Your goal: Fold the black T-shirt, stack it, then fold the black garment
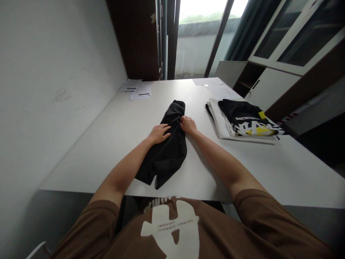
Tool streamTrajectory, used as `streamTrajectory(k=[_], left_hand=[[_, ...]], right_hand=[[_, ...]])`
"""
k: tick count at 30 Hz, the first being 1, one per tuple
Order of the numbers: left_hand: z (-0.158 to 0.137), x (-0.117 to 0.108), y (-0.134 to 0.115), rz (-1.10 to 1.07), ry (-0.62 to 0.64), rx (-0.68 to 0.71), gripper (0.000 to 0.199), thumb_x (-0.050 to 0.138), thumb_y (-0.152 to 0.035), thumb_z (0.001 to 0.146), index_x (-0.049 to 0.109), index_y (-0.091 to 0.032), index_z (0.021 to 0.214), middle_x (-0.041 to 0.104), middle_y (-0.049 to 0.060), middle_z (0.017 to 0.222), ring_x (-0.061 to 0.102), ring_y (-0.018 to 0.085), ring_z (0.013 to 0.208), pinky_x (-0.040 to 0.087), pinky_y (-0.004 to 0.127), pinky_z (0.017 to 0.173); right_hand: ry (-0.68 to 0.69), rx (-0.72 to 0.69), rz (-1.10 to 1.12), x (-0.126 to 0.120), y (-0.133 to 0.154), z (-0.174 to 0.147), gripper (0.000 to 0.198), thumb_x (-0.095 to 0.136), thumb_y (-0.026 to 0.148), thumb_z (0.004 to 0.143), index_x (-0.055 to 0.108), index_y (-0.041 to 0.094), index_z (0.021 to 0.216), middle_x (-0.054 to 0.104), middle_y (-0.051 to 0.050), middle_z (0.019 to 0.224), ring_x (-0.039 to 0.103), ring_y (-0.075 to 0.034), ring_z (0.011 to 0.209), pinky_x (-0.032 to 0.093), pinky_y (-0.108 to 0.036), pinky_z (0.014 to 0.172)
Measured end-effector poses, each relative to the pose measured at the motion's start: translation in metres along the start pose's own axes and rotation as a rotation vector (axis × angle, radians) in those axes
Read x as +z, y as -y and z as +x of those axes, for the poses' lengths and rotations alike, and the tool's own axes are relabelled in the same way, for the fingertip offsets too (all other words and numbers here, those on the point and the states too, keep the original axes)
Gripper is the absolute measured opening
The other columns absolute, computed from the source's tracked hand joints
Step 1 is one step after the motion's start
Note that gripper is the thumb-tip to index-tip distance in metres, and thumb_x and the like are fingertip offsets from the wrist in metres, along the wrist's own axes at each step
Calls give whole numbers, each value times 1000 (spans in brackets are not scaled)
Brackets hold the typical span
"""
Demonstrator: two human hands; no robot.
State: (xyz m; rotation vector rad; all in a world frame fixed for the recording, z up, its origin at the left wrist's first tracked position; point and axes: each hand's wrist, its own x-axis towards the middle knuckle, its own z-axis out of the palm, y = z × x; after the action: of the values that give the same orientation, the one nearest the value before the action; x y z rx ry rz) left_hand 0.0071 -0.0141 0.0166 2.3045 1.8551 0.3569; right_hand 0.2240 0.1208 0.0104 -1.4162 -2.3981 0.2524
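A pair of black shorts [172, 147] lies lengthwise on the white table, narrowed into a strip, with the waist end away from me and two leg openings near the front edge. Wrinkles run across the cloth, and the right side bulges a little. My left hand [159, 133] rests flat on the left side of the shorts, its fingers stretched over the fabric. At the upper right edge, my right hand [188, 124] has its fingers curled in and pinches the cloth near the waist.
On the right of the white table [107, 154] sits a stack of folded clothes [248, 118], black and white with yellow print. Papers [140, 90] lie at the far left, and more sheets [211, 86] at the far right. A wall [54, 90] borders the left side.
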Motion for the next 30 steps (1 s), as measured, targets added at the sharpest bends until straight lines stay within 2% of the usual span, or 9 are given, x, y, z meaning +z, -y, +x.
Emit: streamTrajectory(k=[30], left_hand=[[0, -2, -1, -8, -1, -5, 57, 55, -48, 113, 58, -28, 166, 50, 9, 178, 46, 30, 166, 35, 54, 139]], right_hand=[[2, 12, 4, -4, 2, -2, 20, 58, 18, 100, 71, 25, 114, 76, -15, 133, 66, -35, 127, 52, -48, 112]])
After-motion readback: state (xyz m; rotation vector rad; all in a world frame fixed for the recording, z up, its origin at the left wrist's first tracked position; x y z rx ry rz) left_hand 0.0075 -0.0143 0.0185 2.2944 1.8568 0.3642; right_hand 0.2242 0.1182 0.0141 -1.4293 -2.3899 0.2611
